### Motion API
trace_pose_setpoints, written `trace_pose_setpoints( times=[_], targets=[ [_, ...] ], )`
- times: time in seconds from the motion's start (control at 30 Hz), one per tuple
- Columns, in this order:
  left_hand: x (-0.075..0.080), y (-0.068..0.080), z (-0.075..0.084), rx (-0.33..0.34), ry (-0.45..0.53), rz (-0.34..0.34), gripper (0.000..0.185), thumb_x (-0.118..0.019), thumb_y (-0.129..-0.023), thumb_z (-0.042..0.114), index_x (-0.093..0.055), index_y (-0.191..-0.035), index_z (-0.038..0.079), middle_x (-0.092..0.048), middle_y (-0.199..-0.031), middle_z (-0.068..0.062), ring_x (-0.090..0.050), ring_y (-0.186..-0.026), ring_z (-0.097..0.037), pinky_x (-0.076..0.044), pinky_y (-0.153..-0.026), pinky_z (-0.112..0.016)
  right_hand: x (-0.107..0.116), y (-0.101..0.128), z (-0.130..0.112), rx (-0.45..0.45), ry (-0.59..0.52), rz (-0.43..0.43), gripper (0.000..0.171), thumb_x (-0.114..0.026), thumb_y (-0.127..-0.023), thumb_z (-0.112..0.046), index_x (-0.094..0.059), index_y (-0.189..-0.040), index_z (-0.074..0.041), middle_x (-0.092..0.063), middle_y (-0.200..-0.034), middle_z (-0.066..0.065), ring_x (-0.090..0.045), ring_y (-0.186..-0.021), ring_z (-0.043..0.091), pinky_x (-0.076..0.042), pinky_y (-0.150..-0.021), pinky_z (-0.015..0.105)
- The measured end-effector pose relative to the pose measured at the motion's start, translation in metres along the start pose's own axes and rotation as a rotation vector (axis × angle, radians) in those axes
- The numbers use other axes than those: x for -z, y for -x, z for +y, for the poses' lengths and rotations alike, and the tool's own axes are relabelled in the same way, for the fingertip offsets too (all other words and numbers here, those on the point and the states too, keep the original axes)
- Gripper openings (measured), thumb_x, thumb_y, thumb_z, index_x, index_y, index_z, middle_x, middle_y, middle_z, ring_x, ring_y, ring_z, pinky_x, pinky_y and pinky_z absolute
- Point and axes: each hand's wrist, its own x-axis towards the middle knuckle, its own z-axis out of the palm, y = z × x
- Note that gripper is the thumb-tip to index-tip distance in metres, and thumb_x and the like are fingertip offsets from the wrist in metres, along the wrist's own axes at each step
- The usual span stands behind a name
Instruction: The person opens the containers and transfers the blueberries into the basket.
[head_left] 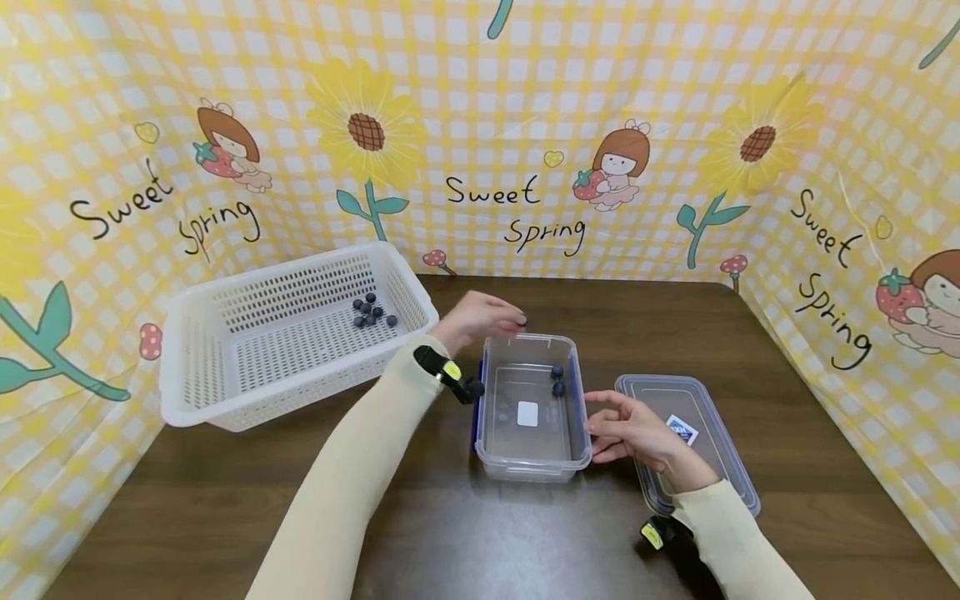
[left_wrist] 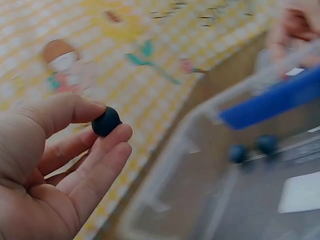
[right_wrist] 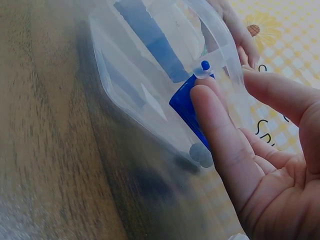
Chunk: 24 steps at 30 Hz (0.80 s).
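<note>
My left hand [head_left: 480, 318] pinches a blueberry [left_wrist: 105, 121] between thumb and fingertips, just above the far left rim of a clear plastic container [head_left: 525, 467]. Two blueberries [head_left: 557, 381] lie inside that container along its right wall. My right hand [head_left: 637, 433] is at the container's right side. Its fairly straight fingers [right_wrist: 217, 120] touch the wall and a blue clip [right_wrist: 187, 107] there. A white label [head_left: 527, 414] shows on the container's floor.
A white perforated basket [head_left: 300, 379] stands at the left, with several blueberries in its right end. The container's clear lid [head_left: 720, 450] lies on the brown table [head_left: 480, 550] at the right, partly under my right hand. A patterned cloth [head_left: 480, 108] surrounds the table.
</note>
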Motion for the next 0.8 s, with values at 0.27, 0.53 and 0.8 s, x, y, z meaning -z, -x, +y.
trace_pose_setpoints(
  times=[0.27,0.53,0.8],
  targets=[
    [0.067,0.015,0.031,-0.114,0.093,0.140,0.026,-0.063,-0.095,-0.006,-0.061,-0.118,-0.017,-0.073,-0.083,-0.009,-0.072,-0.077,-0.019,-0.059,-0.088,-0.038,0.000,0.000,0.000,0.008,0.003,-0.006,0.058,-0.057,-0.096,0.005,-0.023,-0.143,0.012,-0.068,-0.093,0.007,-0.071,-0.071,0.018,-0.063,-0.067,0.035],
    [0.129,0.034,0.037,-0.149,0.042,0.254,0.031,-0.064,-0.096,0.000,-0.060,-0.125,-0.012,-0.074,-0.099,-0.013,-0.072,-0.085,-0.016,-0.047,-0.105,-0.046,-0.002,0.002,-0.002,0.007,0.005,0.004,0.057,-0.057,-0.096,0.005,-0.024,-0.142,0.012,-0.069,-0.093,0.007,-0.071,-0.071,0.018,-0.063,-0.067,0.034],
    [0.179,0.057,0.032,-0.176,-0.037,0.359,0.042,-0.067,-0.095,0.004,-0.054,-0.131,-0.014,-0.075,-0.088,-0.002,-0.072,-0.087,-0.012,-0.058,-0.090,-0.030,-0.001,0.001,0.000,0.003,0.013,0.005,0.058,-0.058,-0.096,0.004,-0.025,-0.143,0.011,-0.069,-0.094,0.008,-0.071,-0.071,0.018,-0.063,-0.067,0.036]
  ],
)
